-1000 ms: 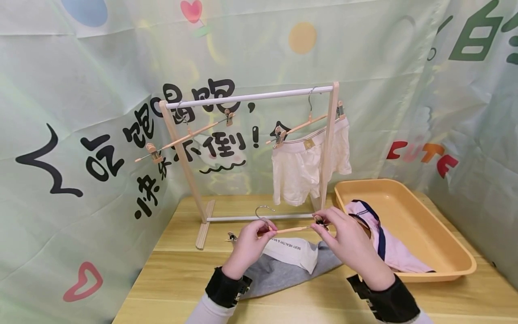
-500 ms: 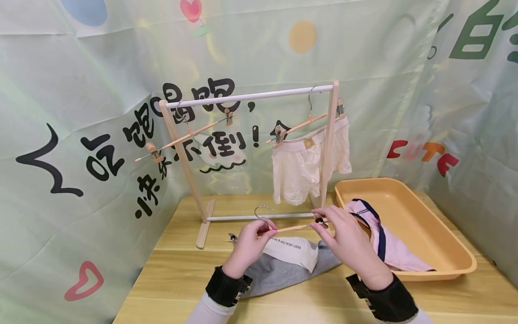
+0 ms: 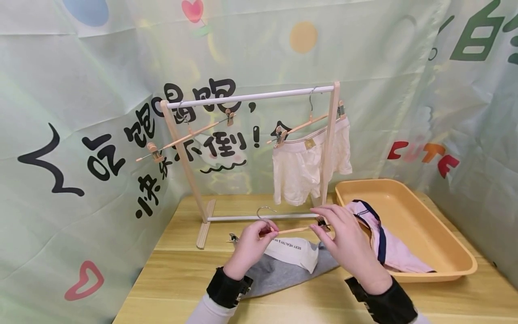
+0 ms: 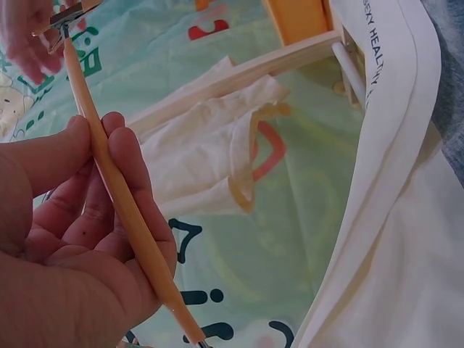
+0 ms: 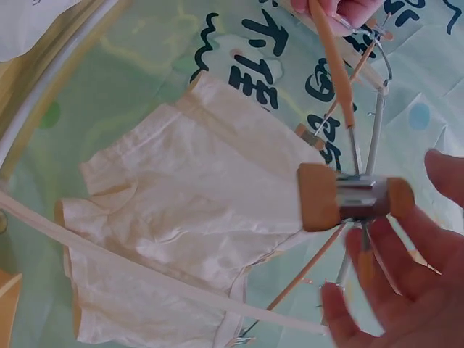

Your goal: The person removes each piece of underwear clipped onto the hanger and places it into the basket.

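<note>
My left hand [image 3: 254, 243] pinches the wooden bar of a clip hanger [image 4: 119, 181] near its metal hook, above the table. At the hanger's right end a wood-and-metal clip [image 5: 355, 197] sits between the spread thumb and fingers of my right hand [image 3: 348, 245], which are loose around it. The other clip [image 3: 233, 237] shows past my left hand. Below the hanger lies a pair of grey underpants [image 3: 279, 274] with a white lettered waistband [image 3: 297, 253]; neither hand holds it.
Behind stands a small garment rack [image 3: 251, 96]. White shorts [image 3: 297, 173] hang clipped on its right, and a bare clip hanger [image 3: 194, 133] on its left. An orange tray [image 3: 453, 252] at the right has a pink garment with navy trim [image 3: 394, 249] over its near-left edge.
My right thumb and fingers have loosened from the clip and drawn slightly apart from it. My left hand keeps its pinch on the hanger, almost still.
</note>
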Demonstrator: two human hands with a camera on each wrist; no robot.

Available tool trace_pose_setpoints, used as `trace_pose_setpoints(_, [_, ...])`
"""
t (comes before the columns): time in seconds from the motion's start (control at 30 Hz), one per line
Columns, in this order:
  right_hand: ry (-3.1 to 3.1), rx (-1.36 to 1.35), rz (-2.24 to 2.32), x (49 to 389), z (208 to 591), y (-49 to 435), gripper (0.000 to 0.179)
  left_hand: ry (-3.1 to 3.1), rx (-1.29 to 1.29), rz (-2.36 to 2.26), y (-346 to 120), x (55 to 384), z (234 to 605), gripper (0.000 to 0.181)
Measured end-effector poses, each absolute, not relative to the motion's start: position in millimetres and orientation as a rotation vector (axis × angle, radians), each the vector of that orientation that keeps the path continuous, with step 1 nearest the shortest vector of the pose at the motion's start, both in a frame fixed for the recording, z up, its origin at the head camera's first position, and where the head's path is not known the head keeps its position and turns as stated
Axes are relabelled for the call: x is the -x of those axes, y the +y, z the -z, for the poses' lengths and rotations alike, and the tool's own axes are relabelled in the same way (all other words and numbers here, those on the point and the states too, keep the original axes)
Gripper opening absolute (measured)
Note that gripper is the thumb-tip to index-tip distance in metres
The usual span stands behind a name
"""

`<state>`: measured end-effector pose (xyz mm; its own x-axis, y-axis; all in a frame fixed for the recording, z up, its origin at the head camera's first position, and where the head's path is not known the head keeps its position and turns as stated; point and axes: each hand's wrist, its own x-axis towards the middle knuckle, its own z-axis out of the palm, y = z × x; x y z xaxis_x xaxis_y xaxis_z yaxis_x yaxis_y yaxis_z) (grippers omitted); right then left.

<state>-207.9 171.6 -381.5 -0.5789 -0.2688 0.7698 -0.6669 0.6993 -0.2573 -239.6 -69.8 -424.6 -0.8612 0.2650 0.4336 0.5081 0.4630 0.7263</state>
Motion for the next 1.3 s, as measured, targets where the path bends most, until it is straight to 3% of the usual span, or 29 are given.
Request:
trace_pose_setpoints(0.17, [-1.951,-0.823,-0.694,201,379,161,0.027,-2.451,0.701,1.344,-69,238,424,0.006])
trace_pose_setpoints(0.63, [-1.923,-1.032,-0.656,192,390,136,0.029,-2.462,0.764,1.305,-66,237,428,0.01])
trace_pose_setpoints(1.3, [-2.238,-0.947,-0.559,197,405,133,0.033,-2.473,0.827,1.322,-59,234,433,0.006])
